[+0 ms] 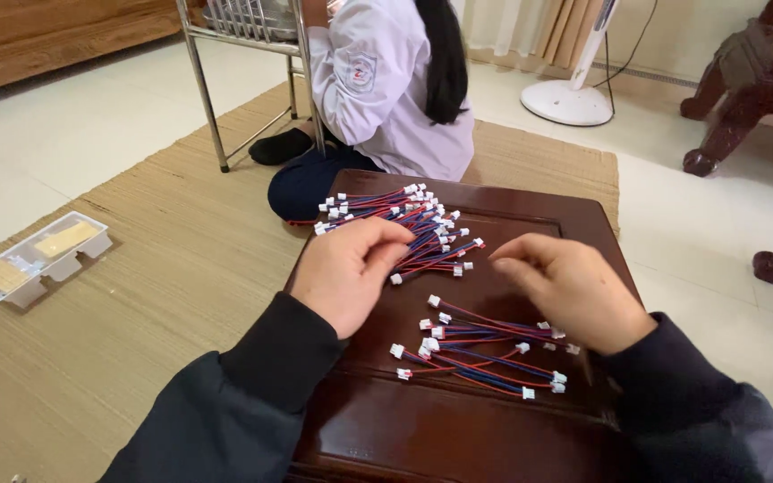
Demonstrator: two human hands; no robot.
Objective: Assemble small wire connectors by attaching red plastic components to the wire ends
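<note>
A low dark wooden table [494,420] carries two heaps of short red-and-blue wires with white plug ends. The far heap [404,224] is spread like a fan; the near heap [485,353] lies in front of me. My left hand [346,273] rests on the near edge of the far heap, fingers curled over some wire ends. My right hand [570,286] hovers over the right end of the near heap, fingertips pinched together toward the far heap. Whether either hand actually grips a wire is hidden by the fingers.
A person in a white shirt and dark trousers [386,98] sits on the woven mat [136,295] just beyond the table, back turned. A white plastic tray [38,258] lies at the left. A metal chair frame [225,80], a fan base [570,103] and dark carved furniture [744,89] stand behind.
</note>
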